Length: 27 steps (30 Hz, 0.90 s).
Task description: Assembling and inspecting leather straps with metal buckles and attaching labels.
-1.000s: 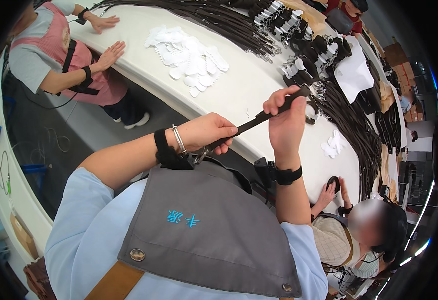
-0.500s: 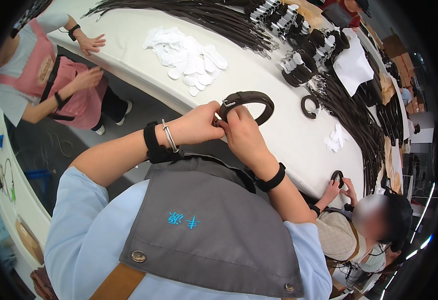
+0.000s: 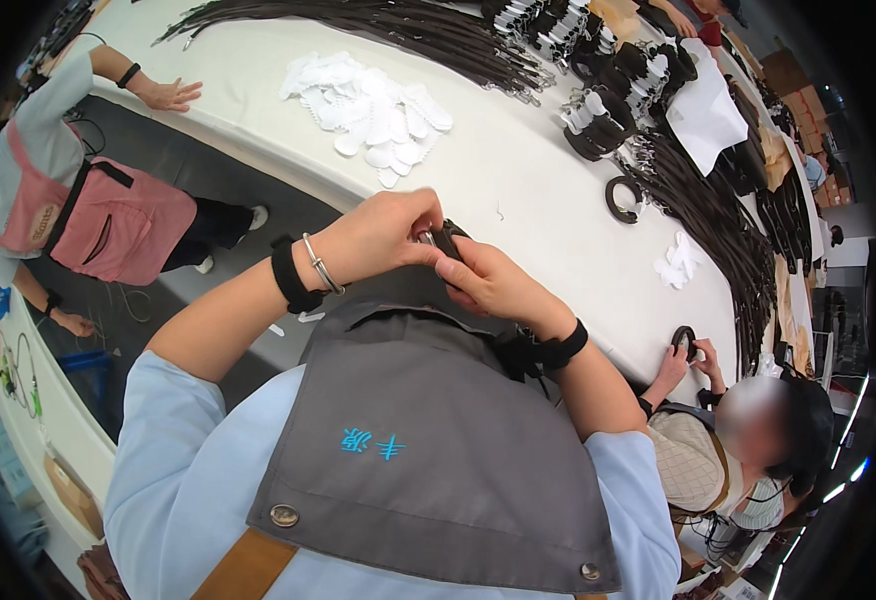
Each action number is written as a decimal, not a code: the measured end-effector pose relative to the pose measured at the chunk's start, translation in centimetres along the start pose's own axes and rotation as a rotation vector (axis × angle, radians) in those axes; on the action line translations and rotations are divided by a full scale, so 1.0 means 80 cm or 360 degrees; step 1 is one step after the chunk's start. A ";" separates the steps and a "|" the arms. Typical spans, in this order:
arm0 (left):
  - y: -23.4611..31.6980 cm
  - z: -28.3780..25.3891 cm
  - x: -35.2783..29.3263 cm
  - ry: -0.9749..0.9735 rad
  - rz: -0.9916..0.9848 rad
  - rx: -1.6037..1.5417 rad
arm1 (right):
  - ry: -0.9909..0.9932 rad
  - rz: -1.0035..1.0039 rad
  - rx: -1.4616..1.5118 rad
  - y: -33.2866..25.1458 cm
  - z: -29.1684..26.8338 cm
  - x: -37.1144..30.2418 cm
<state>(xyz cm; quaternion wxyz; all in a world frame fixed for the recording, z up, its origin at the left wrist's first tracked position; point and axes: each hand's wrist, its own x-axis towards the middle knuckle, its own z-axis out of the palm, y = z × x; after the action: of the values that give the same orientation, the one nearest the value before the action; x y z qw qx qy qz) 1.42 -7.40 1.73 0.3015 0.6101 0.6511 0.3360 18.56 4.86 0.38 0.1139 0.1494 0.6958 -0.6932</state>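
A dark brown coiled belt (image 3: pixel 446 238) is held in front of my chest, at the table's near edge, seen almost edge-on and largely covered by my fingers. My left hand (image 3: pixel 383 238) is closed at its left side, thumb and fingers pinching around a small shiny metal part, probably the buckle. From the right, my right hand (image 3: pixel 498 284) wraps the coil, its thumb pressed near the left thumb. Beyond my hands, a heap of white scallop-edged tags (image 3: pixel 368 115) lies on the white-covered table (image 3: pixel 518 165).
A coiled belt (image 3: pixel 621 200) and a few white tags (image 3: pixel 680 260) lie to the right. Long dark straps (image 3: pixel 378 40) and tagged belt coils (image 3: pixel 598 125) fill the far side. One co-worker in a pink apron (image 3: pixel 128 220) stands left; another's hands (image 3: pixel 693 362) hold a coil at right.
The belt coil has turned from a broadly visible ring to nearly edge-on, lower between my hands. My right hand has shifted its hold. The pink-aproned co-worker has turned and moved an arm back.
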 end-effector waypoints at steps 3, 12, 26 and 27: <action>-0.022 0.017 0.005 0.0113 0.0345 -0.0015 | -0.0130 0.0233 0.0242 -0.007 -0.005 -0.005; -0.029 0.008 0.021 -0.0719 -0.0091 -0.0621 | -0.0205 0.0317 0.0723 -0.006 -0.005 -0.008; -0.026 0.017 0.011 -0.0793 -0.0709 -0.1620 | 0.0131 0.0299 0.0728 0.003 -0.016 -0.023; -0.024 0.017 0.011 -0.0840 -0.0669 -0.1812 | 0.0060 0.0293 0.0904 0.008 -0.019 -0.022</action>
<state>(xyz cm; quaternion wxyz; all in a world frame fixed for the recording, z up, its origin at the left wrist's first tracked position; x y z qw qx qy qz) 1.31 -6.50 -0.60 0.7856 0.2772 0.3812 0.4009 20.55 6.31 0.45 0.1169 0.2507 0.4597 -0.8439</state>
